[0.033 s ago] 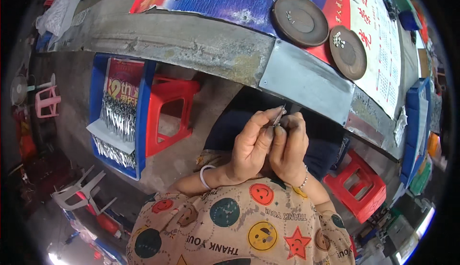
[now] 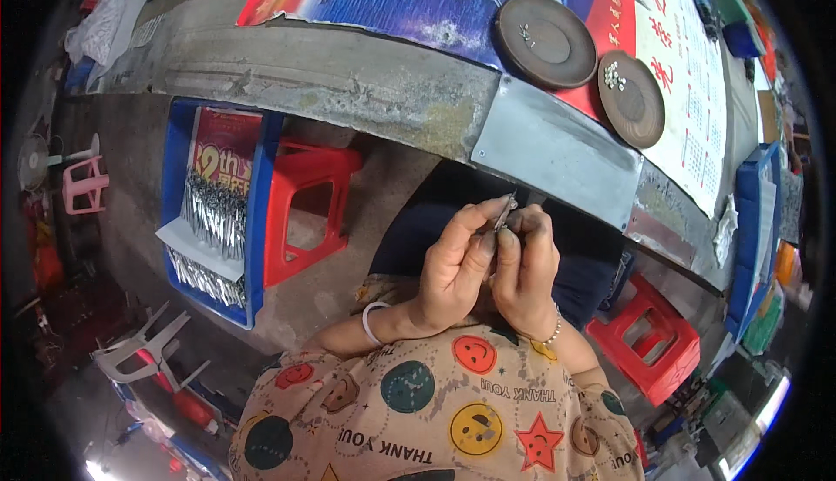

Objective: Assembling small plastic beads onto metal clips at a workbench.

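Close together in front of my body, both hands are raised near the table's front edge. My left hand (image 2: 455,259) pinches a small, slim metal piece (image 2: 502,213) between thumb and fingers. The thumb and curled fingers of my right hand (image 2: 528,263) press against the same piece at its lower end. Fingers cover most of it, so its exact kind cannot be made out. Beyond my hands, a grey metal plate (image 2: 557,146) is fixed along the table edge.
Two round brown dishes (image 2: 557,59) (image 2: 644,115) hold tiny metal parts on the poster-covered table (image 2: 374,63). To my left, a blue tray (image 2: 255,246) of many slim metal pieces rests by a red stool (image 2: 272,237). Another red stool (image 2: 666,368) stands right.
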{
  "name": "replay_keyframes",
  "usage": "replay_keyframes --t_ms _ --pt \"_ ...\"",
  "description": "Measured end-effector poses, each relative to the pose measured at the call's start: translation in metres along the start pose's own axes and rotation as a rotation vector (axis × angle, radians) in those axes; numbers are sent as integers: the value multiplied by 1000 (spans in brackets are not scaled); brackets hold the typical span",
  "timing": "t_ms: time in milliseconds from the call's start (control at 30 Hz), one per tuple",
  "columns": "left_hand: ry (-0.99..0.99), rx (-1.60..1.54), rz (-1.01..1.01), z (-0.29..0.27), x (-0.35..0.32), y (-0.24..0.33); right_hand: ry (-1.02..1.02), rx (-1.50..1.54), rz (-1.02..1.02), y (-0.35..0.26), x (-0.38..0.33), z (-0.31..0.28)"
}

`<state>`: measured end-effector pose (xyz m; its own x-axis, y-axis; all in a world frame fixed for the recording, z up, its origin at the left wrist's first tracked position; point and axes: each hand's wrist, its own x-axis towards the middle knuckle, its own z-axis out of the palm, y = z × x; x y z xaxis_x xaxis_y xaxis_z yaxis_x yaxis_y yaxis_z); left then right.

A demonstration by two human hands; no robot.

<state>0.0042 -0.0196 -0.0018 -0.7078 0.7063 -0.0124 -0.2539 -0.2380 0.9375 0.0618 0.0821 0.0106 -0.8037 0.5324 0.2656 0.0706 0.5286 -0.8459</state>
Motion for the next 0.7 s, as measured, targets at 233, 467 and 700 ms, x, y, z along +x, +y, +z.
replay_keyframes --t_ms 233,467,700 --pt "-150 -320 -131 -5 -5 12 -52 238 19 2 17 -14" --pt "-198 -60 15 -10 -5 12 -17 122 -185 -2 13 -11" --pt "-169 -51 83 -5 0 -1 27 -148 -99 -5 1 -5"
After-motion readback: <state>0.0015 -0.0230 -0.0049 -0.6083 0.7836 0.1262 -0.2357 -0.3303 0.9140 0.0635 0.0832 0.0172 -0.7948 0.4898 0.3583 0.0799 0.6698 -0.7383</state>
